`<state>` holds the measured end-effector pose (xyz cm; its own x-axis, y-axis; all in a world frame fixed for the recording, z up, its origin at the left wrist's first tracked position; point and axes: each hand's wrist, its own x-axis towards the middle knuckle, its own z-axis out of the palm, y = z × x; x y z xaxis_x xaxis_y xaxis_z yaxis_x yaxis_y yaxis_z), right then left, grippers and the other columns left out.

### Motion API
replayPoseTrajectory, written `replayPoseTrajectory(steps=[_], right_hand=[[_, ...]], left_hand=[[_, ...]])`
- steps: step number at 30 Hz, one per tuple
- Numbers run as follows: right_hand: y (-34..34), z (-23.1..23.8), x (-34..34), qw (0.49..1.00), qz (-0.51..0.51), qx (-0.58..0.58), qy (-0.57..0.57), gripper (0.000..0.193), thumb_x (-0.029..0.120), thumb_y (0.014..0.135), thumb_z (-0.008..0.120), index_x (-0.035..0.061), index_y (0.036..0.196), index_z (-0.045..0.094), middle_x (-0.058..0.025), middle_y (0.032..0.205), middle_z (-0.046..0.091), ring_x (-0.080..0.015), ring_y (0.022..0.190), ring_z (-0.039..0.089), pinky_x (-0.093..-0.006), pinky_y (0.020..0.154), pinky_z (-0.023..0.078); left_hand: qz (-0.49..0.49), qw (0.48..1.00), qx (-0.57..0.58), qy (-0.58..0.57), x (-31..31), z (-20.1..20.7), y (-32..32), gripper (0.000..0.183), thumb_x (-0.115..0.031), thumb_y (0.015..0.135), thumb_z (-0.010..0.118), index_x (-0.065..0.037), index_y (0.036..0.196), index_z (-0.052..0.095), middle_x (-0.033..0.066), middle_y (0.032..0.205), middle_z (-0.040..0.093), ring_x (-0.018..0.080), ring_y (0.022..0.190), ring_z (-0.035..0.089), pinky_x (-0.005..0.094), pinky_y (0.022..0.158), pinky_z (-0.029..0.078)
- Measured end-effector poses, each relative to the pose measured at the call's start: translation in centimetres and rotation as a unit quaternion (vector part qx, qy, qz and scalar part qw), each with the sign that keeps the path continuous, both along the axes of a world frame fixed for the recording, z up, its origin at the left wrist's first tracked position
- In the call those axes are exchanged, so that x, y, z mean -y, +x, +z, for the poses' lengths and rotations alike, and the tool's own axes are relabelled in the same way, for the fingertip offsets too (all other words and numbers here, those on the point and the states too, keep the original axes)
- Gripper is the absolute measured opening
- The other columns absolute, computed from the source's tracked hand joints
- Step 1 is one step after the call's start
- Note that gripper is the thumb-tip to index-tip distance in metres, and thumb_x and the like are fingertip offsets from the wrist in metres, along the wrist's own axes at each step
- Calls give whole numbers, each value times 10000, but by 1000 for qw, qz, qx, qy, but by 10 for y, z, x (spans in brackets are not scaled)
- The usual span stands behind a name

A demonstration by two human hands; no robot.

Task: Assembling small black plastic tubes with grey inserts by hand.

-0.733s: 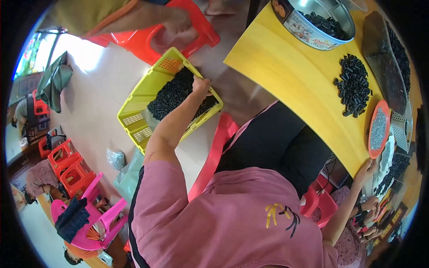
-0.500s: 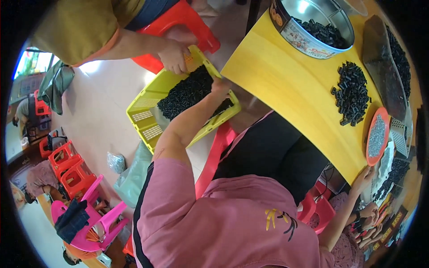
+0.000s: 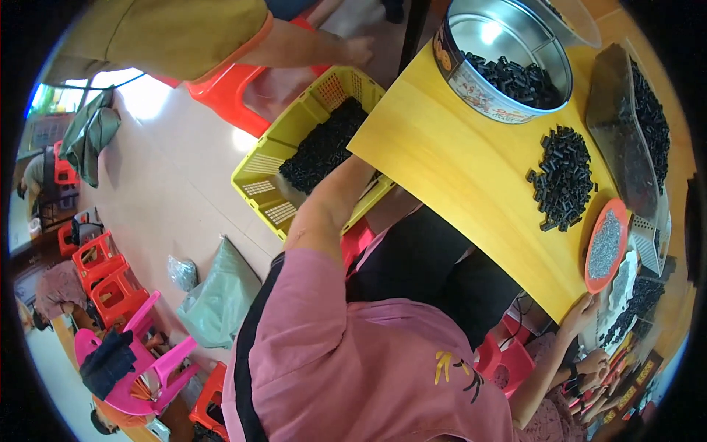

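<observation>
My left arm reaches down to a yellow plastic crate (image 3: 259, 166) beside the table, and the table corner hides my left hand. Small black tube-like pieces (image 3: 313, 158) fill part of the crate. At the near edge of the yellow table (image 3: 442, 140), my right hand (image 3: 580, 315) touches the edge close to an orange dish (image 3: 593, 274) of small grey metallic bits (image 3: 605, 247). Its fingers are too small and partly hidden to read their grip. Above the crate is another person's blurred hand (image 3: 359, 51), off the rim.
On the table lie a pile of black pieces (image 3: 563, 180), a round tin (image 3: 508, 107) and a clear bin (image 3: 615, 125) with more pieces. Red stools (image 3: 234, 99), a pale green sack (image 3: 221, 302) and a pink chair (image 3: 140, 376) stand around. Another person's hands (image 3: 591, 366) work at right.
The other person's hand has let go of the crate and moved up and right. The crate now sits farther under the table corner, and my left hand has gone out of sight behind it.
</observation>
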<state>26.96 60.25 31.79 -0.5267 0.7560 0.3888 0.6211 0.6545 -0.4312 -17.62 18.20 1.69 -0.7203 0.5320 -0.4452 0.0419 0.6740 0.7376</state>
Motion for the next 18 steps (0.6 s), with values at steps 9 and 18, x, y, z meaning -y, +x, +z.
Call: replayPoseTrajectory(steps=[9, 18], right_hand=[[3, 10, 5, 997, -24, -26, -73, 503, 316, 981, 429, -97, 1267, 423, -244, 1208, 510, -316, 1106, 494, -366, 983, 353], [-3, 11, 23, 993, -108, 20, -42, 443, 322, 959, 421, 19, 1280, 454, -247, 1138, 578, -363, 1041, 576, -407, 881, 441]], left_hand=[[-210, 967, -84, -114, 146, 31, 100, 471, -358, 837, 594, -55, 1187, 506, 258, 1052, 605, 429, 971, 580, 484, 798, 477], [-9, 995, -93, 42, 158, 201, 109, 183, -148, 874, 582, -1, 980, 613, 138, 838, 644, 224, 735, 636, 325, 654, 501]])
